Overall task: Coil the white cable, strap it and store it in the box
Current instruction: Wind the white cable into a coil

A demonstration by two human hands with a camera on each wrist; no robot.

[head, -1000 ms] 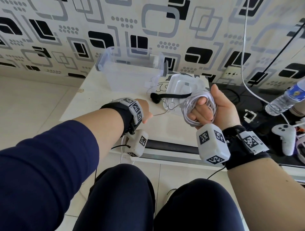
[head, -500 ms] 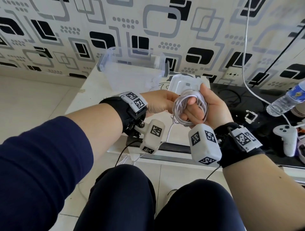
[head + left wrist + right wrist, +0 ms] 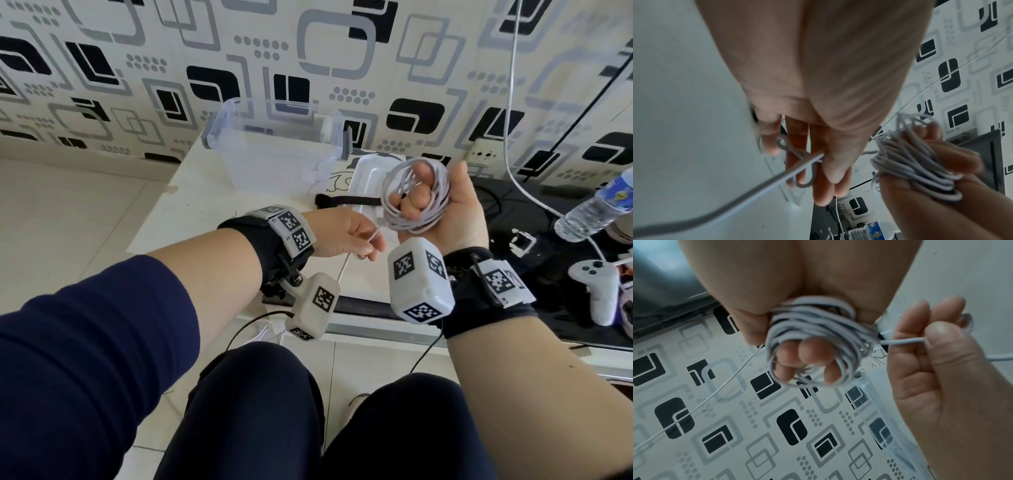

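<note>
The white cable (image 3: 407, 222) is wound in several loops around the fingers of my right hand (image 3: 423, 195), which holds it palm-up above the table's right part. In the right wrist view the coil (image 3: 818, 331) wraps the curled fingers. My left hand (image 3: 371, 251) sits just below and left of the coil and pinches the loose cable strand (image 3: 797, 167) between thumb and fingers; its tail hangs down over the table edge. The clear plastic box (image 3: 274, 150) stands open at the back of the table. A black strap (image 3: 346, 202) lies on the table beside the white lid (image 3: 368, 174).
The white table (image 3: 191, 205) ends near my knees. To the right is a black surface (image 3: 513, 219) with a water bottle (image 3: 596, 205) and a white game controller (image 3: 596, 284). A thin white wire (image 3: 512, 102) hangs down the patterned wall by a socket (image 3: 484, 156).
My left hand went to the coil, then drew back down and left with the loose strand pinched. My right hand lifted the coil up and away toward the wall.
</note>
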